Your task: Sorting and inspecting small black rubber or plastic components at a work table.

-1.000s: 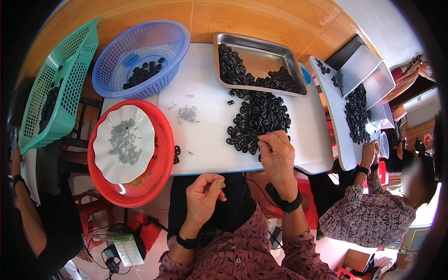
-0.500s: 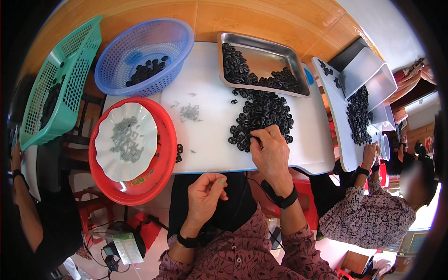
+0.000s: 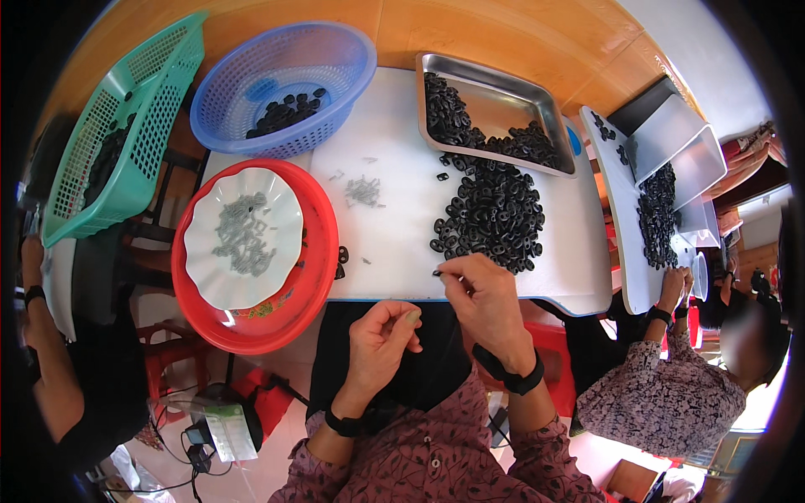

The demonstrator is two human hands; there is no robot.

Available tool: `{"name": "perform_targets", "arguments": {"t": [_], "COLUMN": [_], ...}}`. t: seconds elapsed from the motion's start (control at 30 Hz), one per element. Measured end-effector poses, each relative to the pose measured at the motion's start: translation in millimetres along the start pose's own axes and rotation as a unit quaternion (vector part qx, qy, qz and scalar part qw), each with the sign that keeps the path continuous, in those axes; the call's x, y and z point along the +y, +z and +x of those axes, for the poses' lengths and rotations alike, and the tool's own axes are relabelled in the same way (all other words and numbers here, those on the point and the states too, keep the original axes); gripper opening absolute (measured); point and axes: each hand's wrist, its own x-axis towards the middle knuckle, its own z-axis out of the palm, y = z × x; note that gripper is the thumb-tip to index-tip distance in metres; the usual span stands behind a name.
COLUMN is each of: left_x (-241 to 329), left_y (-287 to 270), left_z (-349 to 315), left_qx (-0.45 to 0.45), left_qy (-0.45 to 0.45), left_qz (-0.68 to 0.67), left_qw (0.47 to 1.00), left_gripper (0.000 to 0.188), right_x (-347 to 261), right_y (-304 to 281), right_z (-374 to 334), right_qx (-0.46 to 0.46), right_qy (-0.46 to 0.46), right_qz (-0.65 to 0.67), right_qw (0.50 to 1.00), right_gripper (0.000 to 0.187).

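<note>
Between thumb and forefinger, my right hand (image 3: 486, 303) pinches a small black oval piece (image 3: 438, 273) over the table's front edge. It is just in front of a heap of like black pieces with holes (image 3: 490, 214). My left hand (image 3: 382, 342) is held over my lap with its fingers curled and thumb pressed to them; whatever is in them is too small or hidden to make out. Ahead of it on the white table (image 3: 390, 251) lies a small pile of clear little pins (image 3: 364, 191). More of these fill a white scalloped plate (image 3: 290, 210) set in a red basin (image 3: 323, 277).
A metal tray (image 3: 503, 67) of black pieces stands behind the heap. At the back left are a blue basket (image 3: 335, 59) and a green basket (image 3: 159, 163), both holding black pieces. A co-worker (image 3: 662, 394) works at a table on the right; another person's arm (image 3: 50, 369) shows at the left.
My right hand has drawn back from the heap toward the table's front edge with a black piece. The left hand stays near my lap. The whole view has shifted slightly.
</note>
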Motion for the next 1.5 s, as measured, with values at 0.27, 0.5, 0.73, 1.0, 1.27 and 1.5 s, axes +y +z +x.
{"name": "perform_targets", "arguments": {"t": [0.27, 0.5, 0.73, 1.0, 1.27, 1.5], "left_x": [1, 1, 4, 7, 11, 12], "left_y": [-3, -6, -9, -15, -16, -11], "left_z": [-2, -2, -2, -1, 1, -1], "left_qx": [0.013, 0.012, 0.020, 0.021, 0.013, -0.001], "left_qy": [0.002, 0.002, -0.018, -0.024, -0.017, -0.020], "left_qz": [-0.004, -0.015, -0.073, -0.130, -0.189, -0.187], "left_qw": [1.000, 1.000, 0.997, 0.991, 0.982, 0.982], "left_gripper": [0.015, 0.016, 0.016, 0.018, 0.021, 0.020], "right_x": [2, -5, -7, -14, -31, -32], "right_y": [13, 24, 48, 53, 38, 35], "right_z": [5, -9, -18, -18, -39, -44], "right_qx": [-0.065, 0.035, 0.080, 0.099, 0.016, -0.009], "right_qy": [-0.042, 0.006, 0.050, 0.025, 0.184, 0.178], "right_qz": [-0.054, -0.058, -0.075, -0.024, 0.340, 0.396], "right_qw": [0.996, 0.998, 0.993, 0.994, 0.922, 0.901], "right_gripper": [0.012, 0.012, 0.016, 0.013, 0.009, 0.014]}}
